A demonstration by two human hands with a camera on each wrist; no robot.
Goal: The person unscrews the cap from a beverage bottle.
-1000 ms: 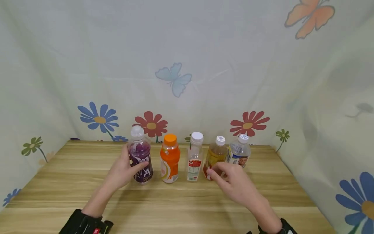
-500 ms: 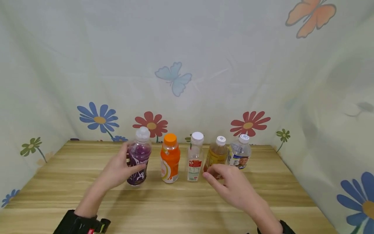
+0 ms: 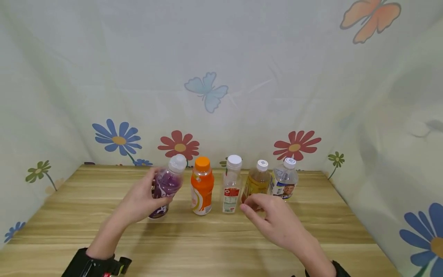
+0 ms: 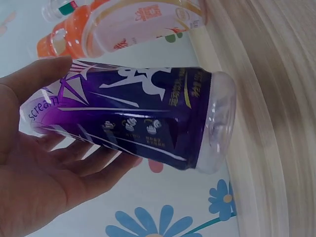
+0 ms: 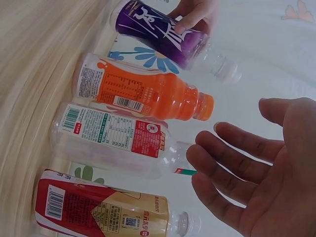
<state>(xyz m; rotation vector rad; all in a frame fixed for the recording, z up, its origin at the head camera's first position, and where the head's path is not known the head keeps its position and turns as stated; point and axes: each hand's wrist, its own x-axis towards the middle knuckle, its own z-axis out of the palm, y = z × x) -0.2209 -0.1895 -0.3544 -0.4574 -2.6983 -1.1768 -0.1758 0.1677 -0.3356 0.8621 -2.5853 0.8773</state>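
Note:
My left hand (image 3: 142,200) grips a purple sports drink bottle (image 3: 167,184) around its middle, thumb on the near side. The bottle leans to the right, its clear cap toward the orange bottle. In the left wrist view its purple label (image 4: 143,116) reads "scream", and its clear base is close to the tabletop. My right hand (image 3: 277,217) holds nothing. Its fingers (image 5: 247,140) are loosely bent, in front of a yellow-and-red labelled bottle (image 3: 257,182), partly hiding it. Just left of that hand stands a clear white-capped bottle (image 3: 232,184).
An upright orange bottle (image 3: 202,186) stands between the purple and clear bottles. At the row's right end is a clear bottle with a blue and white label (image 3: 284,179). A wooden table (image 3: 194,246) carries them, with a flowered cloth (image 3: 249,96) behind and at both sides.
The purple bottle went from upright to leaning right, and its base shifted left in my left hand. My right hand drew slightly left, then held still. The other bottles kept their places.

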